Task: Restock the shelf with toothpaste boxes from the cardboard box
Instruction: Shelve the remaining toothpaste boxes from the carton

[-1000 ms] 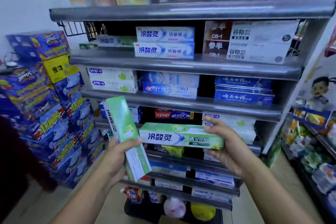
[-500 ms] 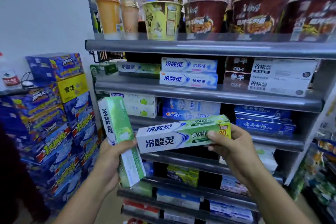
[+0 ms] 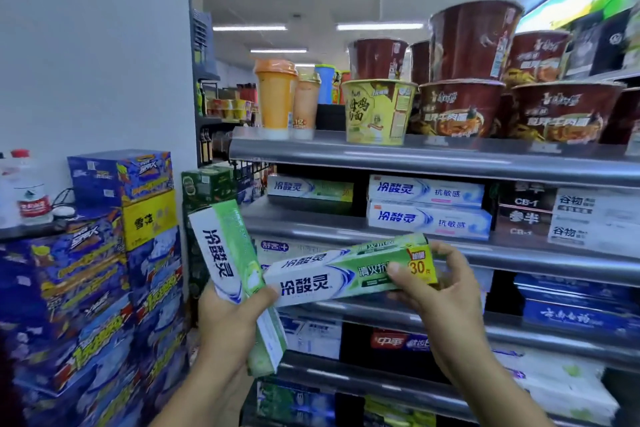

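Green and white toothpaste boxes sit in both hands, low in the middle of the frame. The left hand has its fingers wrapped round the upright box. The right hand pinches the right end of the flat box, in front of the grey shelf. A matching box lies on that shelf, under the noodle cups
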